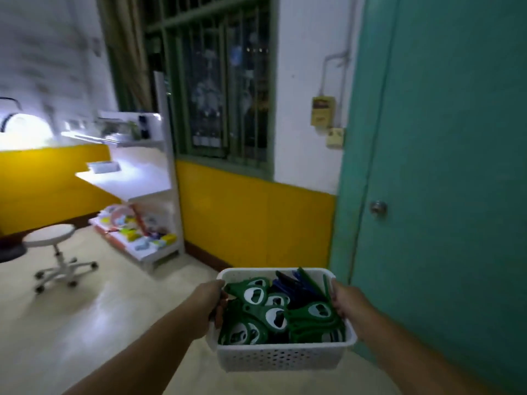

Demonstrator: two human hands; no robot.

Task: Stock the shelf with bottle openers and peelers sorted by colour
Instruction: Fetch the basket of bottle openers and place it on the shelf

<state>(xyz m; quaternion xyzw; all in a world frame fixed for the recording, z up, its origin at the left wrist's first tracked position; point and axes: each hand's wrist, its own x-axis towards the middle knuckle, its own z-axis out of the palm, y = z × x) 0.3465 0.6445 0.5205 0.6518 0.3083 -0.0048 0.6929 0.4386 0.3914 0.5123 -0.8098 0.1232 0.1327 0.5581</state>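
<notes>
I carry a white perforated plastic basket (pixel 281 356) in front of me, low in the head view. My left hand (pixel 209 302) grips its left rim and my right hand (pixel 346 300) grips its right rim. Inside lie several green bottle openers (pixel 275 313) with white oval centres. Dark blue items (pixel 288 283) are stacked toward the far side; I cannot tell what they are. The white shelf unit (pixel 151 178) stands at the left against the yellow wall, lit brightly, with small coloured goods on its bottom tier (pixel 137 235).
A white swivel stool (pixel 55 252) on castors stands on the pale floor at the left. A teal door (pixel 445 166) with a round knob fills the right. A barred window (pixel 222 81) sits above the yellow wall panel ahead.
</notes>
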